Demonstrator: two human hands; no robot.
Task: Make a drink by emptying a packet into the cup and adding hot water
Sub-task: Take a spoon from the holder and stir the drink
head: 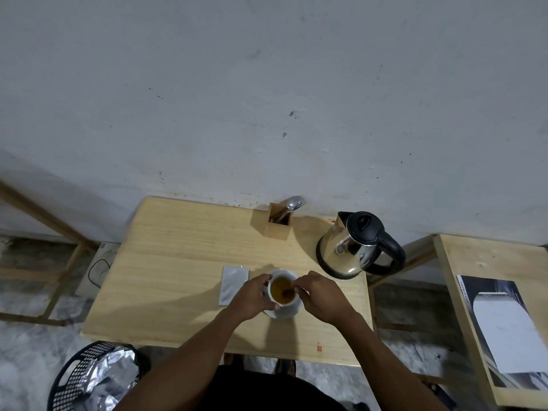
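Observation:
A white cup point(283, 301) filled with brown liquid stands on a white saucer point(286, 312) near the middle of the wooden table point(184, 256). My left hand point(254, 298) wraps around the cup's left side. My right hand point(318, 295) pinches a thin spoon or stirrer point(292, 287) whose tip dips into the liquid. A silver packet point(232, 284) lies flat just left of the cup. The steel kettle point(354, 247) with a black lid and handle stands at the table's back right, apart from both hands.
A wooden holder point(277, 223) with metal cutlery stands at the table's back edge by the wall. A black basket point(95, 378) with silver wrappers sits on the floor at lower left. A second table point(462, 256) with a booklet stands to the right.

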